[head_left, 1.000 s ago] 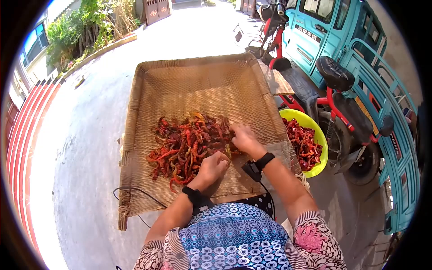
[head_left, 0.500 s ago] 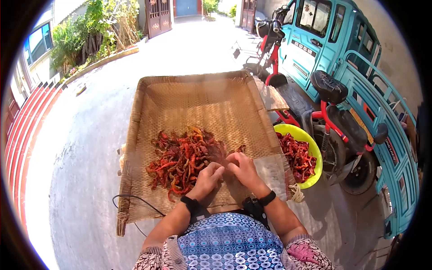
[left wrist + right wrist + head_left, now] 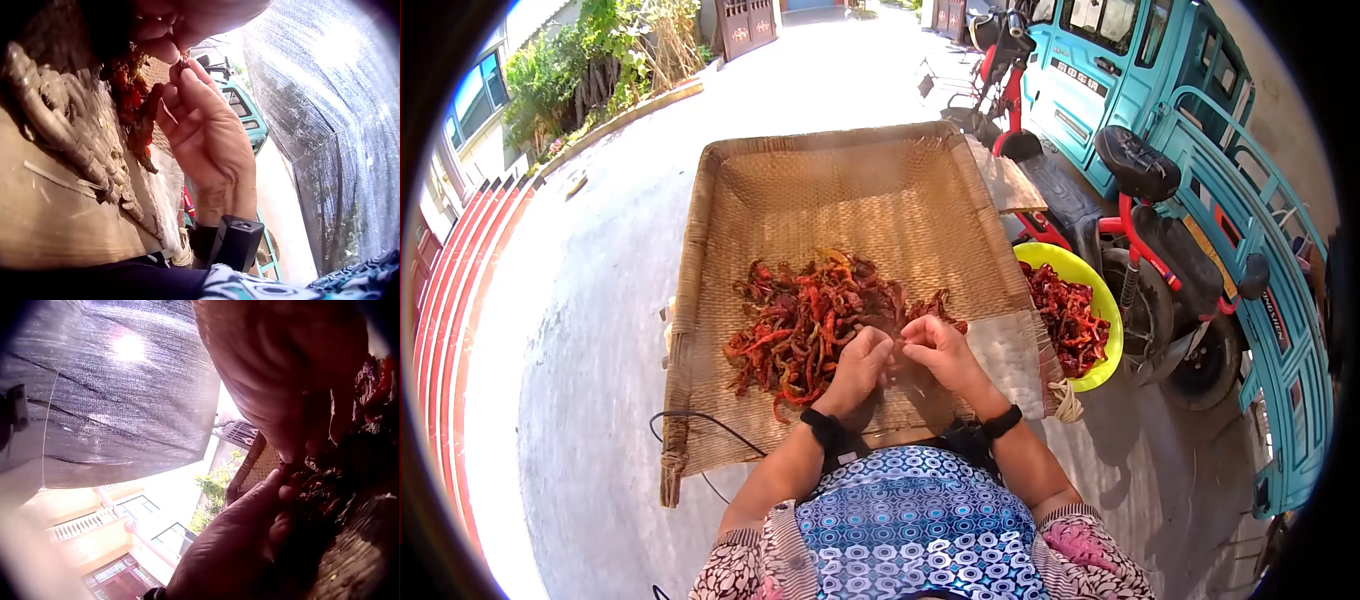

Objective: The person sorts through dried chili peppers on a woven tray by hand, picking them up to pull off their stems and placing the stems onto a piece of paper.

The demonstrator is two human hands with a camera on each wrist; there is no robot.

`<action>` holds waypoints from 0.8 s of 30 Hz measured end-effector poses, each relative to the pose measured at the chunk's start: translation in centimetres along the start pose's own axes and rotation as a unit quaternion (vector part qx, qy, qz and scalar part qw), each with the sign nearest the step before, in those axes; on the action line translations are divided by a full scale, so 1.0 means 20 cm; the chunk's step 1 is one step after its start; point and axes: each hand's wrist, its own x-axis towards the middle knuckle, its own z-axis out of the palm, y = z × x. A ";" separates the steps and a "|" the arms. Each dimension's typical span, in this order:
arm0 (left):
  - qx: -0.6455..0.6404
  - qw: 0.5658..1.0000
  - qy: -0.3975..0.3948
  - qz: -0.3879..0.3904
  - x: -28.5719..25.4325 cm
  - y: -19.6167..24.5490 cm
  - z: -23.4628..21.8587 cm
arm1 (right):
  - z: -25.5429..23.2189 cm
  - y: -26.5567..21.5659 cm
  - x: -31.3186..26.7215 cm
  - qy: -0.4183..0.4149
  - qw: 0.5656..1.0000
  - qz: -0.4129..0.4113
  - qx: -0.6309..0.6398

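Observation:
A heap of dried red chili peppers (image 3: 810,315) lies on a woven tray (image 3: 860,200), with a few greenish and yellow ones among them. Both hands meet at the heap's near right side. My right hand (image 3: 948,358) pinches a small dark red chili pepper (image 3: 182,63) between thumb and fingertips. The fingertips of my left hand (image 3: 859,368) pinch at the same pepper from the other side. More wrinkled chilies (image 3: 940,306) show just beyond the right hand. In the right wrist view the hands' undersides are in deep shadow.
Right of the tray stands a yellow-green basin (image 3: 1109,310) with red chilies in it. A red electric scooter (image 3: 1135,230) and a turquoise three-wheeled truck (image 3: 1090,90) are parked behind it. A black cable (image 3: 715,424) loops over the tray's near left corner.
My right hand has come from the heap's right edge toward my body and met the left hand. The left hand stays at the heap's near side.

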 end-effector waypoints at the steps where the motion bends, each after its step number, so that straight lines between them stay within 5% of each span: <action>1: 0.012 1.000 -0.004 -0.004 0.00 0.01 0.00 | -0.02 0.01 -0.01 -0.010 0.999 0.024 0.029; 4: 0.067 0.997 -0.008 -0.022 -0.03 0.09 0.02 | -0.06 0.00 -0.02 -0.017 0.992 0.080 0.091; 7: 0.083 0.997 -0.004 -0.009 -0.03 0.06 0.02 | -0.19 0.03 -0.02 0.077 0.986 0.087 0.119; 10: 0.124 0.992 -0.004 -0.009 -0.02 0.05 0.02 | -0.33 -0.01 -0.06 0.253 0.922 0.034 0.292; 13: 0.147 0.989 0.005 -0.011 -0.01 0.04 0.02 | -0.45 -0.04 -0.10 0.309 0.834 0.056 0.454; 15: 0.169 0.986 -0.008 -0.008 0.00 0.03 0.01 | -0.39 -0.05 -0.14 0.260 0.933 0.102 0.229; 17: 0.202 0.979 -0.035 0.008 -0.01 0.04 0.01 | -0.31 -0.03 -0.18 0.076 0.988 0.128 0.052; 20: 0.295 0.951 -0.059 0.070 -0.04 0.06 0.02 | -0.19 0.05 -0.22 -0.038 0.960 0.059 -0.272; 24: 0.366 0.920 -0.097 0.101 -0.06 0.07 0.03 | -0.12 -0.04 -0.24 -0.008 0.947 0.054 -0.317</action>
